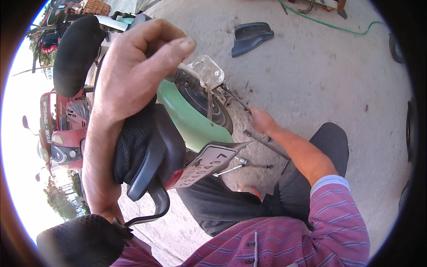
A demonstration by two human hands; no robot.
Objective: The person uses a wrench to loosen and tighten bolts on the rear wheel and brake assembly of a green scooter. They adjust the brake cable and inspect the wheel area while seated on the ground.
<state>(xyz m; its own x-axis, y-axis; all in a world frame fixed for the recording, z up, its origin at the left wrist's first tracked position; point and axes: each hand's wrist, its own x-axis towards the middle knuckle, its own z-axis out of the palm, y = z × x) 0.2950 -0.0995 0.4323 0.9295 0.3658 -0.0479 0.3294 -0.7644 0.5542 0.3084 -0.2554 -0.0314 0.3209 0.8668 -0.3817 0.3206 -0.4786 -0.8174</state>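
Note:
A small scooter with a pale green rear fender [189, 120] stands before me. My left hand [138, 66] is raised over its seat, the forearm lying along the black mesh cushion [133, 147]. Its fingers bend loosely with the thumb apart, and nothing shows in them. Low beside the rear wheel [218, 109], my right hand [261, 121] is closed around the end of a dark, long-handled wrench [235, 99]. The wrench's far end reaches the wheel hub area, below a dirty pale plate [209, 71] by the shock absorber. Its exact seating on the bolt is too small to tell.
A licence plate [207, 164] juts out at the scooter's rear. Tools [242, 166] and a dark bar [269, 144] lie on the concrete near my legs. Farther off are a black plastic cover [251, 38] and a green hose [333, 24]. A red vehicle [66, 133] stands left.

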